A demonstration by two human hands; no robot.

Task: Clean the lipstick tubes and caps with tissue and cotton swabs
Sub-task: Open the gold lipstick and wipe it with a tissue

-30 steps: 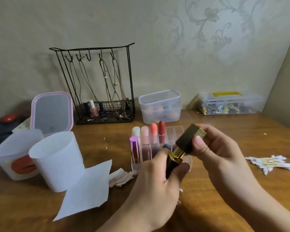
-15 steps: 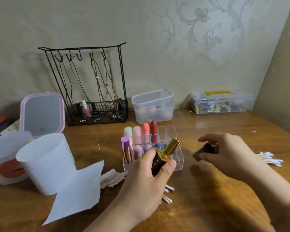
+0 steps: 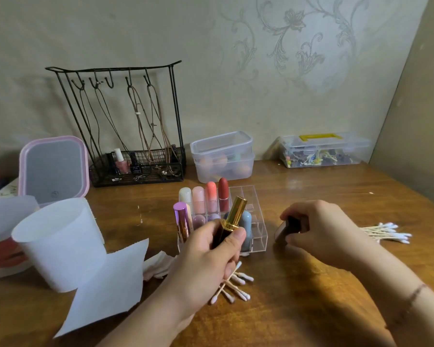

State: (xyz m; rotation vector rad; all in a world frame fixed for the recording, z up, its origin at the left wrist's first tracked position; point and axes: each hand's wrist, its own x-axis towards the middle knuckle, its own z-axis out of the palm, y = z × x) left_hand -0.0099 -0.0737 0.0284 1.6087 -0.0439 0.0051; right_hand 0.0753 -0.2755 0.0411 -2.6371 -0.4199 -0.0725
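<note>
My left hand [image 3: 206,261] grips an uncapped black lipstick tube [image 3: 232,220] with a gold inner sleeve, tilted up to the right in front of the clear organizer [image 3: 257,221]. My right hand [image 3: 321,234] holds the dark cap [image 3: 285,230] low over the table, just right of the organizer. Several lipsticks [image 3: 211,196] stand in the organizer. Used cotton swabs [image 3: 236,286] lie under my left hand. A pile of fresh swabs [image 3: 386,232] lies at the right. A tissue roll [image 3: 60,244] with a loose sheet [image 3: 108,286] stands at the left, with crumpled tissue [image 3: 158,265] beside it.
A black wire jewellery rack [image 3: 125,126] with nail polish stands at the back. A pink mirror [image 3: 54,167] leans at the left. Two clear lidded boxes [image 3: 222,156] and a clear box with a yellow handle [image 3: 323,150] sit along the wall.
My right hand pulled the cap off the tube, carried it right and lowered it to the table. My left hand kept the tube and tilted it more upright.
</note>
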